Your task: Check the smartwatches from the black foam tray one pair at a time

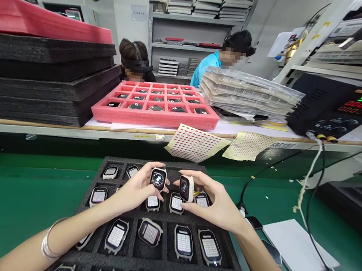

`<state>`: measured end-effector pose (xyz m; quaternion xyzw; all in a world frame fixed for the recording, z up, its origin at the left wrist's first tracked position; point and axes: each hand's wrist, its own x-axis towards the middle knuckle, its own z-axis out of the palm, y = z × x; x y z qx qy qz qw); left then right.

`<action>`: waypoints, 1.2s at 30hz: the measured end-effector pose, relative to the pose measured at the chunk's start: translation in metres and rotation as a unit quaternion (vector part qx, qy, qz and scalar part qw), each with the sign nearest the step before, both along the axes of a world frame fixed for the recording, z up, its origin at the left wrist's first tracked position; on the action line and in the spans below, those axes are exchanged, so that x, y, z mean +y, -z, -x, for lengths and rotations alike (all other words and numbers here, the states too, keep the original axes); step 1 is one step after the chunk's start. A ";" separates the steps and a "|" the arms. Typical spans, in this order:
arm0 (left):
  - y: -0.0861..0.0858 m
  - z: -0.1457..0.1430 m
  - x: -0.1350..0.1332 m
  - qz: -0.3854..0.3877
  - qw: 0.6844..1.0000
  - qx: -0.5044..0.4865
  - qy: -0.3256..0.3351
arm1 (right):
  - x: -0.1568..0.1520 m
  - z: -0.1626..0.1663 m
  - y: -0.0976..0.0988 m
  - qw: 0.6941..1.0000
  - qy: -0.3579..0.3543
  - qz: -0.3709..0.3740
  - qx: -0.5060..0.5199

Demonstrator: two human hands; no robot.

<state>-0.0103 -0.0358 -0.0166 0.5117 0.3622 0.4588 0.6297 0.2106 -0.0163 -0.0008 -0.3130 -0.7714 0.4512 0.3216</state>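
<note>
A green mat covered the near desk [16,196], smooth and matte, with a raised wooden-edged shelf [72,126] running across the far side. On the mat sat a black foam tray [129,261], its square pockets each holding a small rounded watch body with a lit screen. The left hand [135,189] hovered over the tray's far rows, its fingers closed around one white-cased watch [158,179] with a dark round display. The right hand [217,199] gripped a second watch [186,188], held on edge just right of the first, the two close but apart.

On the shelf stood a pink foam tray [157,115] of dark parts, stacked black foam sheets [41,77] at far left under a red one, and a pile of clear plastic trays [250,93] at right. Two dotted sticker sheets [196,143] hung over the shelf edge. A black power supply [342,107] showed red and green digits; its cables seemed to trail down onto the mat. Two people sat beyond, before grey shelving.
</note>
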 end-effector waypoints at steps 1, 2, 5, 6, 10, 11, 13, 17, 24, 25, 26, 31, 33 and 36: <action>0.001 0.000 0.000 -0.001 1.000 -0.002 0.002 | 0.001 -0.001 0.000 1.000 0.002 -0.001 -0.003; 0.001 0.000 0.000 -0.001 1.000 -0.002 0.004 | 0.002 -0.002 0.000 1.000 0.000 0.005 -0.004; 0.002 0.000 0.001 -0.001 1.000 0.000 0.006 | 0.006 -0.002 0.003 0.999 -0.007 0.046 -0.003; 0.002 0.000 0.001 -0.002 1.000 0.001 0.008 | 0.007 -0.002 0.005 0.998 -0.006 0.061 -0.001; 0.001 0.000 0.000 0.000 1.000 0.002 0.016 | 0.009 -0.002 0.008 0.995 -0.013 0.098 -0.001; 0.001 0.000 -0.001 0.000 1.000 0.004 0.017 | 0.009 -0.002 0.008 0.995 -0.016 0.100 -0.004; 0.001 0.000 -0.001 0.000 1.000 0.009 0.017 | 0.008 -0.002 0.007 0.995 -0.019 0.102 -0.008; 0.004 0.001 -0.001 -0.016 0.999 0.031 0.015 | 0.008 -0.003 0.006 0.993 -0.027 0.111 -0.007; 0.008 0.004 0.000 -0.096 0.981 0.161 -0.059 | 0.010 -0.003 0.008 0.995 -0.009 0.096 -0.014; 0.008 0.004 -0.001 -0.109 0.976 0.176 -0.067 | 0.010 -0.003 0.008 0.995 -0.001 0.102 -0.013; 0.007 0.005 -0.001 -0.122 0.972 0.187 -0.075 | 0.010 -0.002 0.009 0.994 0.006 0.112 -0.010; 0.007 0.006 -0.002 -0.145 0.962 0.214 -0.084 | 0.009 0.004 0.010 0.976 -0.018 0.196 0.088; 0.008 0.006 -0.002 -0.142 0.963 0.213 -0.083 | 0.007 0.006 0.009 0.967 -0.043 0.218 0.127; 0.009 0.005 -0.002 -0.126 0.967 0.206 -0.083 | 0.004 0.008 0.008 0.957 -0.065 0.232 0.163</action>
